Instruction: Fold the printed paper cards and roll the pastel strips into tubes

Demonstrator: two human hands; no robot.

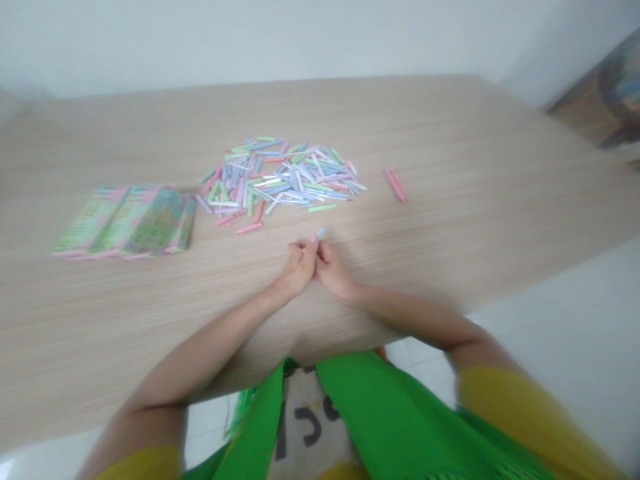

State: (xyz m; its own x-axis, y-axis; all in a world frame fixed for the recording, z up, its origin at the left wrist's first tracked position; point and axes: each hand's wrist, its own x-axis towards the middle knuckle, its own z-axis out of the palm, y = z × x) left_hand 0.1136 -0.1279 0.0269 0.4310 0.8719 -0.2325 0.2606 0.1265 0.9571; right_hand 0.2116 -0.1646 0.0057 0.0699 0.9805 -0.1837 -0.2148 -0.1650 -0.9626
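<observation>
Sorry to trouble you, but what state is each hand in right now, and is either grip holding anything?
Left hand: closed, fingertips at a pale blue paper strip.
Right hand: closed against the left; cannot tell whether its grip shares the strip.

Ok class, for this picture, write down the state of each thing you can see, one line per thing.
Left hand: closed, pressed against the right hand.
Right hand: curled, touching the left hand.
Pale blue paper strip: pinched upright at the fingertips.
Pastel paper strips: loose, heaped on the table.
Pink paper strips: lying apart, right of the heap.
Printed paper sheets: flat, overlapping, left of the heap.
</observation>
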